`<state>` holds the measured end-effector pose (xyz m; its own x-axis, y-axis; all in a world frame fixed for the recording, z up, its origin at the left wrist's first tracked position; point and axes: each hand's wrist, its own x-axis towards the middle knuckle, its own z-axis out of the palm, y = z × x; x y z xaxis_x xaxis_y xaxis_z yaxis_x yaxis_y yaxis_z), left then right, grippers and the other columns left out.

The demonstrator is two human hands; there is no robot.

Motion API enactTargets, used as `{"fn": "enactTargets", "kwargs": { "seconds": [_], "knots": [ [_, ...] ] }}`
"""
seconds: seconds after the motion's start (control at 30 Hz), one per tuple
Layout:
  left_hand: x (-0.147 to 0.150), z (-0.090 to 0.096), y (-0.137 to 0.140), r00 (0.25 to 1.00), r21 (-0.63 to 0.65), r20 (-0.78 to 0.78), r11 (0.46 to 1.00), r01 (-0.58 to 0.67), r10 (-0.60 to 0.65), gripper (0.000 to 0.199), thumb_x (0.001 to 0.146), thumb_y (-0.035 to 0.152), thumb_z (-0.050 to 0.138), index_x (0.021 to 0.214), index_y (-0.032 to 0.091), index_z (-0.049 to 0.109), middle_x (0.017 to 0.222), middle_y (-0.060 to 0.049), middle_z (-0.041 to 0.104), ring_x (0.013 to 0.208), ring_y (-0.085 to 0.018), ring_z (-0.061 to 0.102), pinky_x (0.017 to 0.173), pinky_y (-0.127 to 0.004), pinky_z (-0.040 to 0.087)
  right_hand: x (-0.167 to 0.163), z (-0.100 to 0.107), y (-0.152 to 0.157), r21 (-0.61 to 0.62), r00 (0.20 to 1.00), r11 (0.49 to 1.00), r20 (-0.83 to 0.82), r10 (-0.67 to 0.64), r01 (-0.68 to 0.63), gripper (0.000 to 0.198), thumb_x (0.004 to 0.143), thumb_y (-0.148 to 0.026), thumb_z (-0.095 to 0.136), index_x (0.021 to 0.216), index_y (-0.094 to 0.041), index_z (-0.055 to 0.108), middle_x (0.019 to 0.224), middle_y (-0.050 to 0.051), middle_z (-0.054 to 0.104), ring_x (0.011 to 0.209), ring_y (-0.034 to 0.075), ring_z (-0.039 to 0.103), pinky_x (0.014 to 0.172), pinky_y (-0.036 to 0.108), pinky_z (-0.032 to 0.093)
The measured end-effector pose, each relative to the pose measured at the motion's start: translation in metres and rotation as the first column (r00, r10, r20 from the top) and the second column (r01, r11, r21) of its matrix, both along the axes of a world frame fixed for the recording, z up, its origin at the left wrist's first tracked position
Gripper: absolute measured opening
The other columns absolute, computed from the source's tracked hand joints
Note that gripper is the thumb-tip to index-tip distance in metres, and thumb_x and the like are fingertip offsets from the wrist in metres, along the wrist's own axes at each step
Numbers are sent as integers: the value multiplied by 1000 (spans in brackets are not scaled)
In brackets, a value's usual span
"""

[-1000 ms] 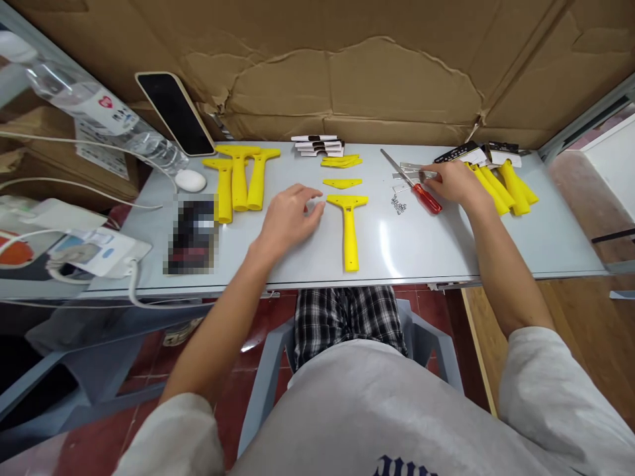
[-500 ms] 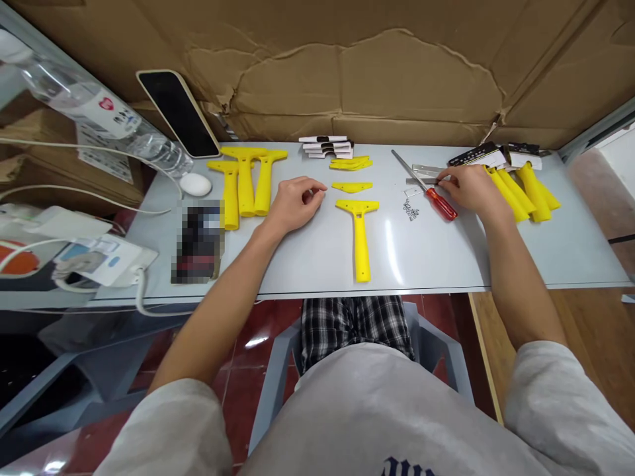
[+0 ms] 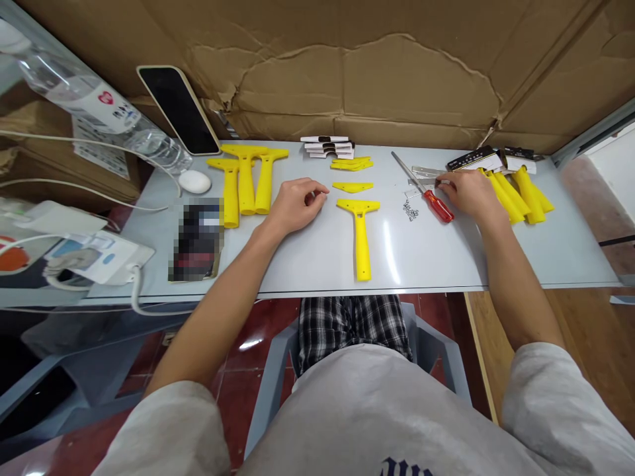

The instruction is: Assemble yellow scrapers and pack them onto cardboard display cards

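Observation:
My right hand (image 3: 469, 192) is at the several thin metal strips (image 3: 424, 170), its thumb and fingers pinched on the end of one. A screwdriver (image 3: 436, 203) with a red handle lies across these strips, just left of that hand. Close by is a small heap of screws (image 3: 411, 211). My left hand (image 3: 299, 206) rests on the table with loosely curled fingers and nothing in it. To its right lie a flat yellow plastic plate (image 3: 352, 187) and, nearer to me, a yellow scraper handle (image 3: 363, 244) with a T-shaped head.
Several yellow handles (image 3: 530, 195) and black-and-white packets (image 3: 476, 160) lie at the right. At the back are stacked white packets (image 3: 327, 147) and yellow plates (image 3: 351, 163). Yellow scraper handles (image 3: 247, 178), a phone (image 3: 178, 109), a bottle (image 3: 104, 109) and a power strip (image 3: 114, 254) are at left.
The end of a metal strip by my right hand has shifted slightly and turned. My left hand stays in place. The whole view has moved a little.

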<state>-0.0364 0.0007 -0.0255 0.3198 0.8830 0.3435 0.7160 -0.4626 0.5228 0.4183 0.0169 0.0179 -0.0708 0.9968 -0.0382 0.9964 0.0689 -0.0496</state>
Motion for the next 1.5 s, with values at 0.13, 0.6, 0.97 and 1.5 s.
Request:
{"fn": "enactTargets", "kwargs": {
  "seconds": [0.13, 0.6, 0.97, 1.5],
  "knots": [
    [-1, -2, 1, 1000, 14, 16, 1000, 20, -20, 30, 104, 33, 62, 109, 18, 88, 94, -8, 80, 80, -22, 68, 85, -38, 56, -1, 4, -4, 8, 997, 1000, 77, -10, 9, 55, 114, -44, 40, 147, -24, 78, 145, 13, 71, 122, 21, 63, 107, 32, 45],
    [-1, -3, 0, 998, 36, 27, 997, 63, -64, 29, 102, 34, 63, 104, 19, 88, 94, -8, 83, 80, -23, 70, 83, -39, 57, 0, 9, -27, 0, 924, 1000, 383, 14, -15, 57, 112, -18, 16, 147, -6, 61, 143, 23, 61, 118, 18, 60, 98, 25, 27],
    [-1, -6, 3, 997, 48, 25, 996, 74, -75, 29, 101, 33, 62, 104, 18, 88, 97, -10, 84, 80, -24, 70, 83, -40, 57, 36, 47, -24, 91, 940, 996, 339, -29, -2, 40, 116, -19, 35, 129, -5, 70, 133, 22, 65, 87, -1, 23, 92, 36, 10],
    [5, -13, 6, 920, 19, 380, 995, 102, -101, 58, 103, 52, 76, 155, 28, 70, 121, -9, 85, 84, -18, 76, 76, -32, 64, -105, 13, -10, 206, 771, 968, -590, 239, -143, 51, 109, -61, 56, 112, -12, 72, 97, 10, 71, 86, 8, 59, 91, 25, 52]
  ]
}}
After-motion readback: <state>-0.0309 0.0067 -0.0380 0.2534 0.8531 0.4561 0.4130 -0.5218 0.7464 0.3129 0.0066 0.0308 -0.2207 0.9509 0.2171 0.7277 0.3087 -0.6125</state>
